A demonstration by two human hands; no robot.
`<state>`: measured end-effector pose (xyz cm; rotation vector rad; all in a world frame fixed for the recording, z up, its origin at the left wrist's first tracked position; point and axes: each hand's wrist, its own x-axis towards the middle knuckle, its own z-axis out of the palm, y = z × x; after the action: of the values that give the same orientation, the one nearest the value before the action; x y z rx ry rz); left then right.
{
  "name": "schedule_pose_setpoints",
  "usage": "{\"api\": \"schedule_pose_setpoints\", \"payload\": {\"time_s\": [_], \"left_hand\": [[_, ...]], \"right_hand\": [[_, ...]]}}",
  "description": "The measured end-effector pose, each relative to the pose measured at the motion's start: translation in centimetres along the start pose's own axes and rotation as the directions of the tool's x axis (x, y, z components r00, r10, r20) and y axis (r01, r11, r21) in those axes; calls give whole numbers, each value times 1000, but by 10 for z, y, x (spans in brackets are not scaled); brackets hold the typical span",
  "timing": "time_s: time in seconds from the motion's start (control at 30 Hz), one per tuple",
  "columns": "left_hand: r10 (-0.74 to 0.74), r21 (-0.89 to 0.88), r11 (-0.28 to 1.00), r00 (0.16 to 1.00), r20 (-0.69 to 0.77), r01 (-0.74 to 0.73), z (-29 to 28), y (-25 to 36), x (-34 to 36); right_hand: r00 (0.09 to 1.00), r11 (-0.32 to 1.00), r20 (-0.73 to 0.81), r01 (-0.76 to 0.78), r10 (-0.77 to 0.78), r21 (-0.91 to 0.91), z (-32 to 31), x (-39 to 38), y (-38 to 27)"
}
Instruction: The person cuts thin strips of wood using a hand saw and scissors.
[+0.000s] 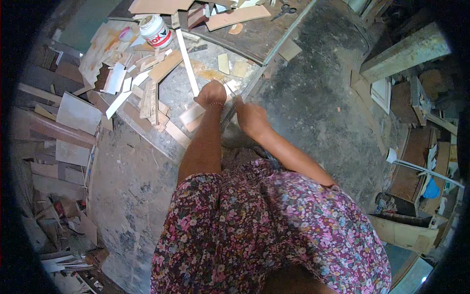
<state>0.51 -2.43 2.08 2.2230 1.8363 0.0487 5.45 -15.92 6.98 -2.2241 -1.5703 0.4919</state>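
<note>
My left hand (213,94) is closed in a fist low over the worktable, near its right edge. The near end of a long white strip (186,62) reaches the knuckles; whether the fingers grip it cannot be told. My right hand (250,119) is also closed, just past the table edge and a little nearer to me. A thin, narrow piece (230,89) shows between the two hands, too small to name. What each fist holds is hidden. Beside my left wrist lies a flat pale wooden piece (192,113).
A white jar (155,32) with a red band stands at the back left of the table among many wood offcuts (149,102). Scissors (285,11) lie on a dark board at the back. Boards (78,117) lean at left; a thick beam (405,53) juts in at right.
</note>
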Motion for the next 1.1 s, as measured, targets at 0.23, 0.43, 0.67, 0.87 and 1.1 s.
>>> {"api": "schedule_pose_setpoints", "payload": {"time_s": [0.23,0.43,0.67,0.87,1.1], "left_hand": [[203,55,978,979,12,-203,3,15,-3],[142,108,985,986,-84,-133,69,-36,35],[156,88,983,985,81,-162,19,-6,13],[25,-27,999,1000,-16,-25,17,5,6],[46,29,999,997,-69,-44,66,-32,39]], "right_hand": [[987,998,-157,-27,35,53,12,16,13],[997,994,-53,45,-50,-99,8,-6,-5],[988,989,-110,-121,111,-81,12,8,-6],[995,996,-63,-84,83,-19,-9,-8,3],[992,997,-121,34,-42,-69,10,9,-5]]}}
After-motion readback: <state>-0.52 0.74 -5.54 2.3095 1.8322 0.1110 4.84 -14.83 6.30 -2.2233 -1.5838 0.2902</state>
